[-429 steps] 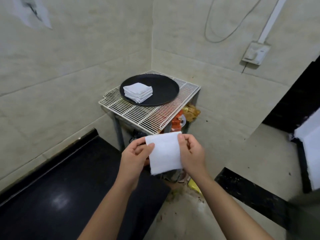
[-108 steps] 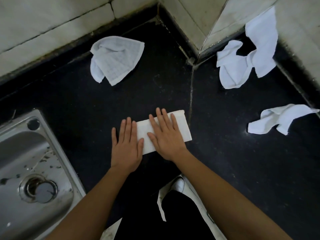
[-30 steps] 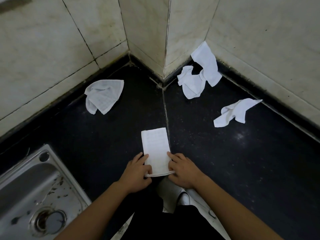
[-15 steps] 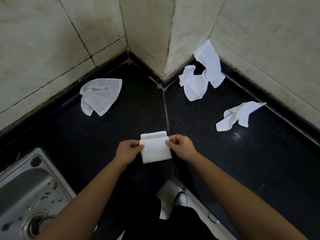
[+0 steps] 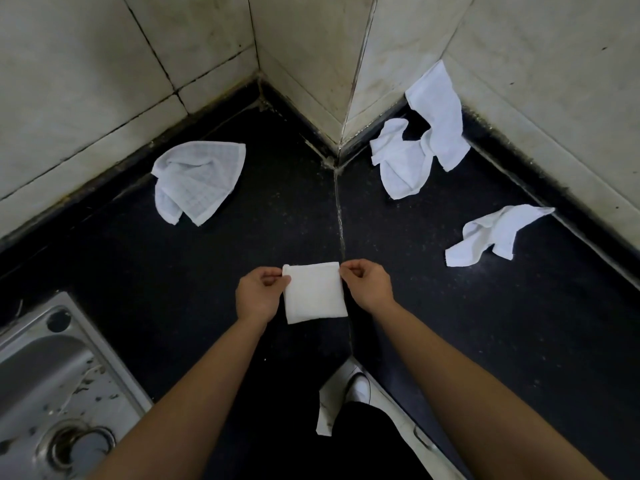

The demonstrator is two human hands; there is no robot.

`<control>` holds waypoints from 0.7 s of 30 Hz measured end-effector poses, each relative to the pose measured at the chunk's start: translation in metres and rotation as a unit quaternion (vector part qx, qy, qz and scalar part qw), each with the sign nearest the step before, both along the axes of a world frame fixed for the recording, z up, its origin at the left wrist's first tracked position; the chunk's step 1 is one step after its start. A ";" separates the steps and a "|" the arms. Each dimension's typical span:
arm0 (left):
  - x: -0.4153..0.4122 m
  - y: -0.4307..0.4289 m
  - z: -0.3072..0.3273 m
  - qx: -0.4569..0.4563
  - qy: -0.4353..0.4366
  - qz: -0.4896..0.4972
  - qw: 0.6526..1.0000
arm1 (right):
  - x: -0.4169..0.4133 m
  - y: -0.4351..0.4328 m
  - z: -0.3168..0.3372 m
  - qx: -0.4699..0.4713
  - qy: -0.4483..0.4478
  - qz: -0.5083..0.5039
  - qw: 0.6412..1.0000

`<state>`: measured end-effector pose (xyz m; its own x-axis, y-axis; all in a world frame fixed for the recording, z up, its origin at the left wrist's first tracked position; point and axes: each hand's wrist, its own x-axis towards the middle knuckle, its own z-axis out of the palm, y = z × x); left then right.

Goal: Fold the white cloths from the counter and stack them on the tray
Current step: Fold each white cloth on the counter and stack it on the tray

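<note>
sink (image 5: 52,393): steel, lower left, set in the black counter (image 5: 450,323)
loose cloth (image 5: 197,181): crumpled by the left wall
left hand (image 5: 258,294): pinching the folded cloth (image 5: 313,294) at its top left corner
folded cloth: white square, held over the counter between both hands
right hand (image 5: 369,285): pinching the top right corner
corner cloths (image 5: 415,147): crumpled against the wall corner
right cloth (image 5: 491,233): crumpled, apart on the counter

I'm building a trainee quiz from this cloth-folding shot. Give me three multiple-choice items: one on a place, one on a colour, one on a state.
1. The sink lies: A) lower left B) far corner C) right edge.
2. The counter is: A) white B) black C) green.
3. The held cloth is: A) crumpled B) spread open C) folded.

1 A: its steel basin shows at lower left.
2 B: the surface is dark throughout.
3 C: left hand and right hand pinch the upper corners of a neat rectangle.
</note>
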<state>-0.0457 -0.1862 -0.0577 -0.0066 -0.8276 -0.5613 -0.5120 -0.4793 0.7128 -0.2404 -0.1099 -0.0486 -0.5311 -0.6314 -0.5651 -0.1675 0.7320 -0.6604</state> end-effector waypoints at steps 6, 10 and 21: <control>0.005 0.007 0.004 -0.005 0.012 -0.025 1.000 | 0.003 0.002 0.006 -0.003 -0.011 0.016 1.000; 0.008 0.010 0.006 -0.009 0.017 -0.044 0.999 | 0.005 0.003 0.007 0.002 0.013 0.052 0.999; 0.008 0.035 0.011 -0.259 -0.149 -0.193 0.935 | 0.013 0.009 0.002 -0.120 0.307 0.207 0.921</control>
<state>-0.0378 -0.1516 -0.0469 -0.2680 -0.9571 -0.1104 -0.7885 0.1520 0.5959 -0.2275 -0.1005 -0.0465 -0.3898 -0.9192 -0.0557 -0.7953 0.3666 -0.4829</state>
